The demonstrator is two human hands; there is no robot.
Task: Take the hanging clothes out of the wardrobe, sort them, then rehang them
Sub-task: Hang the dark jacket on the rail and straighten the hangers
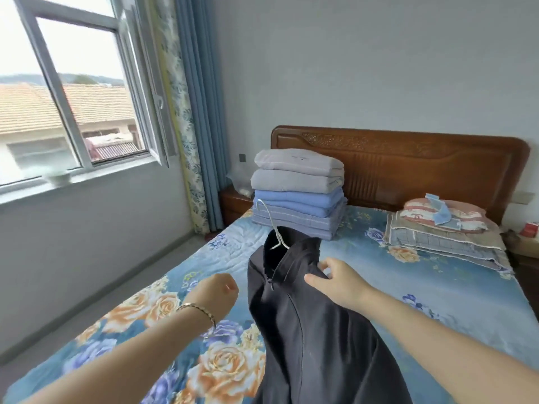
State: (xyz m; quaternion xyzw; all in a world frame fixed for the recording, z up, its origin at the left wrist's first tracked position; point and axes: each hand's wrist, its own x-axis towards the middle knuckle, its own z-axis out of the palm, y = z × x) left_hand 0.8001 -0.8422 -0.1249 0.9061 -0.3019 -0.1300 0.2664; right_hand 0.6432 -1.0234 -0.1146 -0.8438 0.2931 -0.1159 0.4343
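Dark jacket (306, 316) on its hanger (272, 225): my right hand (335, 282) pinches its shoulder; my left hand (220, 293) curls beside it, grip unclear. I'd lay it flat between them.

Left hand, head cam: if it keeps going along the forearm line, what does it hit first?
Most likely the dark garment, near its collar, just up-right of the left hand; a strip of bedspread shows between them. Depth is unclear, so the hand might pass in front of it.
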